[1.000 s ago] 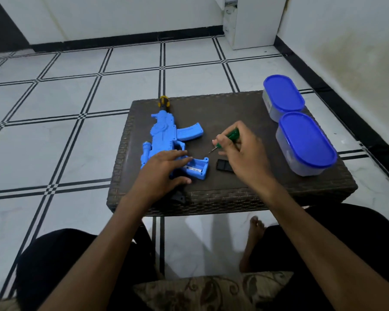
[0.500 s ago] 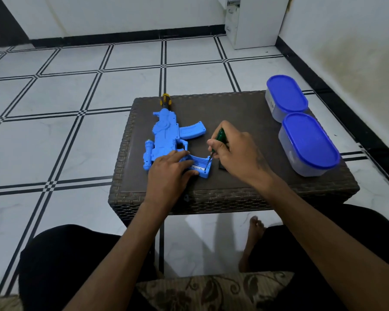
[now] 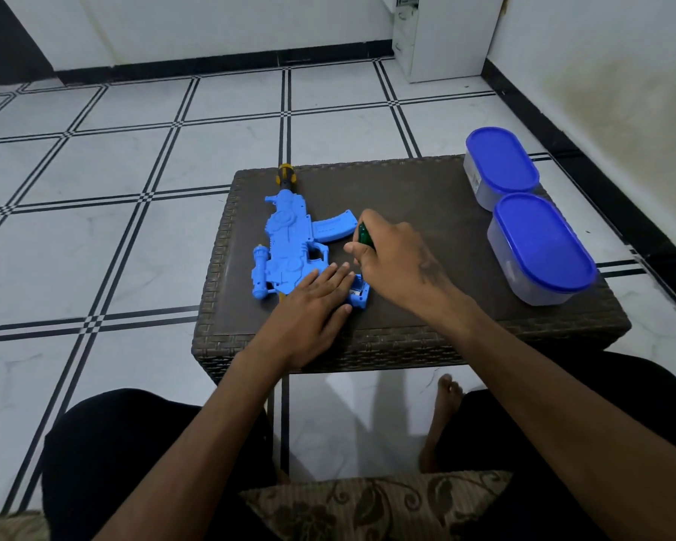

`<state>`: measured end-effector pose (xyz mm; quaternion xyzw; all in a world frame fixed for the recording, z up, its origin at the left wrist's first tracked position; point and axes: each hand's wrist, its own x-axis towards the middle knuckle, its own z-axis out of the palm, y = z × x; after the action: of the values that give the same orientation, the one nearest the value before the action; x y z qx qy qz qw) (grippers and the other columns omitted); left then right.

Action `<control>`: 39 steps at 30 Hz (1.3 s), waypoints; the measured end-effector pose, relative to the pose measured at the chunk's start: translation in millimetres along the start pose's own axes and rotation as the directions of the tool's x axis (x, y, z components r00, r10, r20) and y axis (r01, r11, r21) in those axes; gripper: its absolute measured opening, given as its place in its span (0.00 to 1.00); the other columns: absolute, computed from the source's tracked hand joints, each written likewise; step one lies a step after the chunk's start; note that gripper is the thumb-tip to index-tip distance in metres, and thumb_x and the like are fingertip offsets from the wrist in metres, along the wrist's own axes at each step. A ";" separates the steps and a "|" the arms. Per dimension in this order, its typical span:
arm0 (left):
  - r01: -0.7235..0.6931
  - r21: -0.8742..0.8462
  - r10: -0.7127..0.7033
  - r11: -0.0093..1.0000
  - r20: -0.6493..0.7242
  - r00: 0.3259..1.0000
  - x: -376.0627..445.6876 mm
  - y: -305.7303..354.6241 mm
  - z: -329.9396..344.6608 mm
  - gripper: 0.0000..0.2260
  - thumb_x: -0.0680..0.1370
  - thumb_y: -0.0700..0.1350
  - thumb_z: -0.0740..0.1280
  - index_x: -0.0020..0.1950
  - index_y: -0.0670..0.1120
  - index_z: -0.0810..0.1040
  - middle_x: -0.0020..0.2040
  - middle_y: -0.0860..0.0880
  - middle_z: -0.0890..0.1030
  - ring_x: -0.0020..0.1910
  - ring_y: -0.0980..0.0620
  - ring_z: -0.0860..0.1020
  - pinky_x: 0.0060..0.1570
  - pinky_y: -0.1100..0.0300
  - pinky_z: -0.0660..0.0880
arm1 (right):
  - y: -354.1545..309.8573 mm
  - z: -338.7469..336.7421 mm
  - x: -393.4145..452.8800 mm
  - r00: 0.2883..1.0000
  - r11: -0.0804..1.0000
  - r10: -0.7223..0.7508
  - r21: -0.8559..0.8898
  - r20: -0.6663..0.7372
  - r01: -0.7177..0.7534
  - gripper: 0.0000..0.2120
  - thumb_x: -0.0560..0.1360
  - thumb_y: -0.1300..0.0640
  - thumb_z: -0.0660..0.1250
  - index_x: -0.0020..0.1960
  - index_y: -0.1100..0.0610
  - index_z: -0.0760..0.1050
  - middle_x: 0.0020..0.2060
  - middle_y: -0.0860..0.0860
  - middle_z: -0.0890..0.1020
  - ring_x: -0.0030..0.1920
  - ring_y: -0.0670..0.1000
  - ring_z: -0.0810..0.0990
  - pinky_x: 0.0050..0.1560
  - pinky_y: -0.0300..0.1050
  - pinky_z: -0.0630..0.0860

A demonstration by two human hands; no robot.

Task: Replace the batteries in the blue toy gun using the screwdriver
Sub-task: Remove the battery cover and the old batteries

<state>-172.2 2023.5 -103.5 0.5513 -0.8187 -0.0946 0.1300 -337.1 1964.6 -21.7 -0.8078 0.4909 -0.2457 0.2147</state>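
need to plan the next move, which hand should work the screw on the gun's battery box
Right. The right hand grips the green screwdriver, its tip down at the toy gun; the left hand lies flat, bracing it.

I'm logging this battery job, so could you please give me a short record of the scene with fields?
surface: dark woven table
toy gun: blue, lying flat on the table, battery compartment end nearest the person
left hand: fingers straight, pressing down on the gun's near end
right hand: grips a green screwdriver
screwdriver tip: pointing down into the open compartment; contact too small to tell
containers: two, blue lids on, at the table's right side
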 end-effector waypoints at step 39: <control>0.156 0.226 -0.133 0.962 -0.112 0.985 -22.9 4.0 3.8 0.35 0.74 0.70 0.53 0.78 0.55 0.58 0.79 0.56 0.56 0.79 0.52 0.51 0.72 0.33 0.45 | 15.0 9.5 -17.9 0.944 0.862 0.285 0.475 -0.168 -0.176 0.07 0.80 0.57 0.64 0.46 0.60 0.73 0.36 0.51 0.84 0.36 0.47 0.85 0.41 0.53 0.84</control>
<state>-168.7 2046.3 -108.4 0.6251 -0.7743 0.0199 0.0962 -348.7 1975.3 -41.3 -0.6358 0.5353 -0.4185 0.3662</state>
